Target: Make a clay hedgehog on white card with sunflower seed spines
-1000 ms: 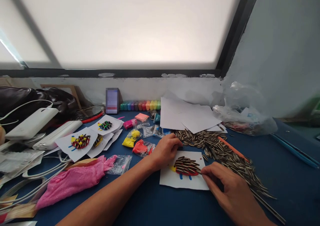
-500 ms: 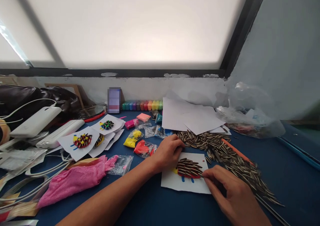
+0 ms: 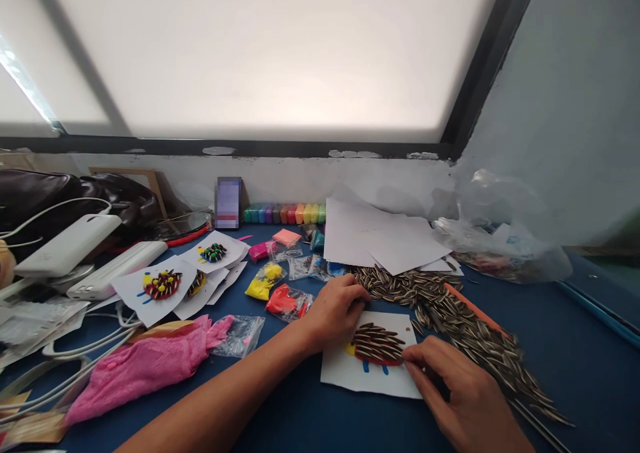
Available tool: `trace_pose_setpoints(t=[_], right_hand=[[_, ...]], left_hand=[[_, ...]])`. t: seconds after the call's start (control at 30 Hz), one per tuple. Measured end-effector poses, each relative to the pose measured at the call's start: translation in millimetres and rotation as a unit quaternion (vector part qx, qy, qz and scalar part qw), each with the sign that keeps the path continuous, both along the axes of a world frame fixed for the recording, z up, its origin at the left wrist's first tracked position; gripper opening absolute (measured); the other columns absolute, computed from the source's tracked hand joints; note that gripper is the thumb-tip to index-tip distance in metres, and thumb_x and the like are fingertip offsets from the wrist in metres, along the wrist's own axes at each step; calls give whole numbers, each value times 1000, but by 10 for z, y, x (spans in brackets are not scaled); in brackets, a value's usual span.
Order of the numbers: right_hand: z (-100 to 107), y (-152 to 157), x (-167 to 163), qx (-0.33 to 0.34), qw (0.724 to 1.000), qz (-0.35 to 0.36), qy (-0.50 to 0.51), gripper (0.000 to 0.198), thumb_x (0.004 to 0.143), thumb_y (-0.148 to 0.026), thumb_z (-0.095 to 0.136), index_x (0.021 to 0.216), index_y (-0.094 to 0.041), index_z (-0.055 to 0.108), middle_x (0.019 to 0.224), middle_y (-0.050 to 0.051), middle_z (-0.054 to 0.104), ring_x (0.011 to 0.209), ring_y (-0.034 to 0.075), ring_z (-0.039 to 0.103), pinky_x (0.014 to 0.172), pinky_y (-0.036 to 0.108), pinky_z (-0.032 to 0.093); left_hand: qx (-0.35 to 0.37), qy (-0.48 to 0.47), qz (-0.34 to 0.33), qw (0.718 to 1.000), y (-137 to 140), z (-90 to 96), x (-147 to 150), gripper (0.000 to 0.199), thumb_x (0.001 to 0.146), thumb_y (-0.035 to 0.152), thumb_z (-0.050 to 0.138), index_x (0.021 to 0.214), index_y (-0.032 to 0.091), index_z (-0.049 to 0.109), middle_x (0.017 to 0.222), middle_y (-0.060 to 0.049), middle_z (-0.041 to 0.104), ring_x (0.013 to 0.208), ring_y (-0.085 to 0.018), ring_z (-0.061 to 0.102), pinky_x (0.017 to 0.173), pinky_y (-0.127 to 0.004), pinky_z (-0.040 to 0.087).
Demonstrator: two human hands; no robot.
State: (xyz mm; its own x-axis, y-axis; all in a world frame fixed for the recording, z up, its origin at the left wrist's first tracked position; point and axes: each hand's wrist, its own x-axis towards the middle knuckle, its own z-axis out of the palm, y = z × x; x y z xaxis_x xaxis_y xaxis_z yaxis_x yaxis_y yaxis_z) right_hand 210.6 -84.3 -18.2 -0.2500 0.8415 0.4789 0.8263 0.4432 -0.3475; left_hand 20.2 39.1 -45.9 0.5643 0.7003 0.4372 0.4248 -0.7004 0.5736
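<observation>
A white paper card lies on the blue table, bearing a hedgehog with a yellow head, red body, blue legs and rows of striped sunflower seeds as spines. My left hand rests over the card's upper left edge with curled fingers, holding it down; its fingertips are partly hidden. At the hedgehog's right end, my right hand pinches thumb and forefinger on a sunflower seed mostly covered by the fingers. Just beyond the card spreads a pile of sunflower seeds.
An orange stick lies among the seeds. Bags of yellow clay and red clay sit left of my left hand. Finished cards, a pink cloth and white power banks lie further left. White sheets are behind.
The view has tilted slightly, so the table sits a little lower. Both hands keep nearly the same place on the card, the right still pinching at the hedgehog's right end.
</observation>
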Motion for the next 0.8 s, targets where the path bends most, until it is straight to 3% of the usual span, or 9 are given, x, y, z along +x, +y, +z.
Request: trace_pose_setpoints(t=[0.47, 0.8], right_hand=[[-12, 3, -16, -38, 998, 14, -45, 21, 95, -15, 43, 83, -23, 59, 75, 2, 59, 67, 16, 61, 59, 27, 48], [-31, 14, -38, -9, 995, 17, -94, 26, 94, -11, 41, 82, -22, 61, 75, 2, 60, 68, 17, 62, 59, 27, 48]], left_hand=[[-8, 30, 2, 1000, 0, 48, -2, 20, 84, 8, 53, 91, 15, 70, 91, -7, 62, 84, -17, 57, 75, -29, 46], [-8, 25, 4, 1000, -21, 52, 5, 19, 87, 10, 51, 90, 16, 69, 89, -6, 61, 83, -16, 56, 75, -28, 45]])
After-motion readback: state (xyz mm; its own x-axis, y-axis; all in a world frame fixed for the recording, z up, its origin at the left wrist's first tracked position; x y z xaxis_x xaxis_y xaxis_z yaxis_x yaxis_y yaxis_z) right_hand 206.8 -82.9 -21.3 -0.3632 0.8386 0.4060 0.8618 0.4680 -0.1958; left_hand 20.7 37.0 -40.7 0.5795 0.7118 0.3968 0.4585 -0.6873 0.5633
